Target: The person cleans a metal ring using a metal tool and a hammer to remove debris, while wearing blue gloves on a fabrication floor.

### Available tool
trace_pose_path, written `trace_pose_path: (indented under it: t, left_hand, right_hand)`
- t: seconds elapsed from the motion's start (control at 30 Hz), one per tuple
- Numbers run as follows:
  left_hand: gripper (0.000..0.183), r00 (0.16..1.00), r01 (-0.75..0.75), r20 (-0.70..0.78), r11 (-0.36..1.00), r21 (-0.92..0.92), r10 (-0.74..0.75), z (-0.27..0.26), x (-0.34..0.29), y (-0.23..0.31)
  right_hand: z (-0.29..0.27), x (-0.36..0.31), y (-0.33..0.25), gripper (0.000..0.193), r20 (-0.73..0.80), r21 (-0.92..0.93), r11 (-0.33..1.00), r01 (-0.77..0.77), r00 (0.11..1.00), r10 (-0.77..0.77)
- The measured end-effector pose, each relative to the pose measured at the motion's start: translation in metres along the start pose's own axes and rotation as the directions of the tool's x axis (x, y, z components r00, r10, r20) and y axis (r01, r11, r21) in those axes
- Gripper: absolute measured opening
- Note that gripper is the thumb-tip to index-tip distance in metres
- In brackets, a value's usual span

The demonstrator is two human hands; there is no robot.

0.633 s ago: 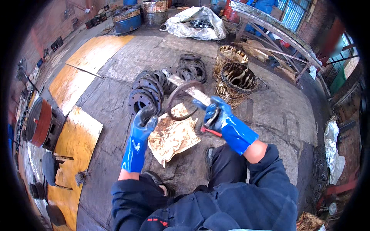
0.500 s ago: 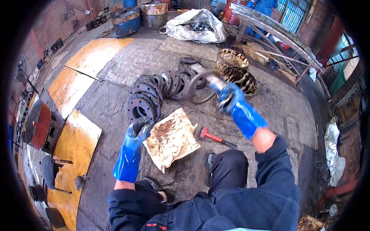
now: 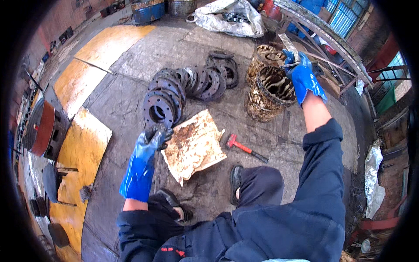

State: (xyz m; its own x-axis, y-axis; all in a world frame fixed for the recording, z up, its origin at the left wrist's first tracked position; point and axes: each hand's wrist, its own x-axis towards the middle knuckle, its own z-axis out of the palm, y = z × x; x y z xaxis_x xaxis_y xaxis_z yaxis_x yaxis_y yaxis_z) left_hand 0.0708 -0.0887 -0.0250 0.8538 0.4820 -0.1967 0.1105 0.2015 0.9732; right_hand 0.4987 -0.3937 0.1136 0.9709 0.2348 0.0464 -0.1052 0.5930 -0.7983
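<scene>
My right hand (image 3: 301, 72), in a blue rubber glove, is raised at the right beside two stained drums. It grips a flat grey metal strip (image 3: 289, 47) that sticks up past the fingers; its lower part is hidden by the glove. My left hand (image 3: 153, 139), gloved alike, hovers by the nearest of several dark flange rings (image 3: 150, 108), fingers loosely bent and apart. These rings lean on one another in a curved row on the floor. Just right of that hand lies a stained cream cloth (image 3: 194, 146). A red-headed hammer (image 3: 246, 148) rests beyond it.
The near stained drum (image 3: 266, 107) stands open, the far stained drum (image 3: 258, 59) behind it. A white sack (image 3: 209, 19) sits at the back, near a blue drum (image 3: 148, 12). A long bench (image 3: 323, 26) runs along the far right. Yellow sheets (image 3: 89, 144) cover floor at left.
My right hand has swung right and farther away with the strip, past the drums; the blurred ring by it no longer shows there. The left hand stays by the flange rings. The view has shifted.
</scene>
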Motion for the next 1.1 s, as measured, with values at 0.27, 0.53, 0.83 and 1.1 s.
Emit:
trace_pose_path:
  t: [0.27,0.53,0.83,1.1]
  left_hand:
    - [0.034,0.987,0.160,-0.001,0.978,0.131,-0.161,-0.015,-0.003,-0.017]
    - [0.075,0.948,0.258,0.159,0.958,0.123,-0.275,0.034,-0.006,-0.032]
    - [0.064,0.924,0.339,0.189,0.941,-0.003,-0.333,0.033,-0.006,-0.048]
    - [0.052,0.932,0.322,0.173,0.947,0.016,-0.320,0.027,0.000,-0.068]
  right_hand:
    - [0.027,-0.136,0.100,0.031,-0.046,-0.183,0.899,-0.398,0.917,0.397]
    - [0.048,-0.255,0.239,0.027,0.442,-0.880,0.385,0.280,0.778,0.447]
    - [0.086,-0.300,0.244,0.032,0.371,-0.819,-0.180,0.546,0.741,0.559]
    - [0.075,-0.296,0.253,0.018,0.636,-0.732,0.205,0.650,0.544,0.548]
